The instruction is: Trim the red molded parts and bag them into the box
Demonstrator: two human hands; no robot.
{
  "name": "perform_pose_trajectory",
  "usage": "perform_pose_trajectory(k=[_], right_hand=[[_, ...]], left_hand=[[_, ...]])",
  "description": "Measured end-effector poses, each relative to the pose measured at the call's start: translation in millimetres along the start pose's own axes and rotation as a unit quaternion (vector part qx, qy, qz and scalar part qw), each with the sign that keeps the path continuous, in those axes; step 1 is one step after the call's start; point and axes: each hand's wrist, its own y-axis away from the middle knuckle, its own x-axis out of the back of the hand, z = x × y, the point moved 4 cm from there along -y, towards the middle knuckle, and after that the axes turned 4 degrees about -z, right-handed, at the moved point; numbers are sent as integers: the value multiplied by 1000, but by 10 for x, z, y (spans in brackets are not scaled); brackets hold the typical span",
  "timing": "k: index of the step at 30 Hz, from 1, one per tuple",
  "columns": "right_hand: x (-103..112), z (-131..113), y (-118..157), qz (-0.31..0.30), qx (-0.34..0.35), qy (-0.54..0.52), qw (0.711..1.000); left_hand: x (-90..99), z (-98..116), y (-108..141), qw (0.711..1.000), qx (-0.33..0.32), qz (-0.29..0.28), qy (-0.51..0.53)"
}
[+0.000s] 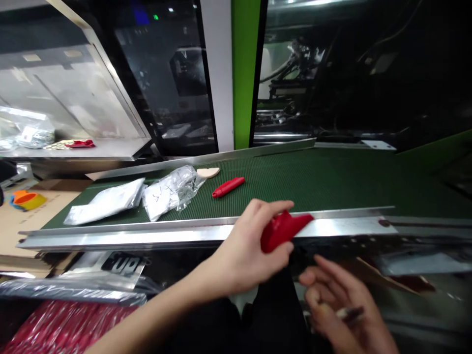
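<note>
Left hand [248,250] grips red part [283,229].

From my feed: two bare hands, no gloves, no rings or watch visible. Left hand [247,250] enters from approx 7 o'clock w/ a long forearm, bare all the way to the frame edge, no sleeve in view. Right hand [341,307] at approx 5 o'clock, slightly blurred, wrist bare too. Nails short, unpainted as far as I can tell.

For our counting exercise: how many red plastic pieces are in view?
3: one red plastic piece in the left hand, one on the green belt, one on the far-left shelf. Others may be hidden.
</note>
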Motion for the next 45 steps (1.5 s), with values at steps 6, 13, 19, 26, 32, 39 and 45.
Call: perform_pose_trajectory(k=[6, 13, 19, 26, 32, 39, 45], right_hand=[[-111, -51, -80, -103, -11, 17, 994], [-60, 140, 179, -40, 39, -60, 997], [-2, 249, 250, -90, 8, -32, 995], [-35, 332, 263, -77, -75, -84, 991], [-170, 288, 199, -80, -112, -106, 985], [-241, 274, 186, -74, -125, -115, 983], [-285, 236, 184, -19, -141, -90, 986]], left_hand=[[-230, 0, 817, 994, -43, -10, -103], [-265, -422, 1475, 935, 236, 151, 216], [-267, -342, 1676, 871, 283, 232, 327], [-218, -265, 1731, 881, 235, 249, 327], [-197, -236, 1766, 895, 222, 231, 310], [-227, -280, 1804, 883, 248, 227, 328], [-247, -334, 1862, 897, 281, 223, 257]])
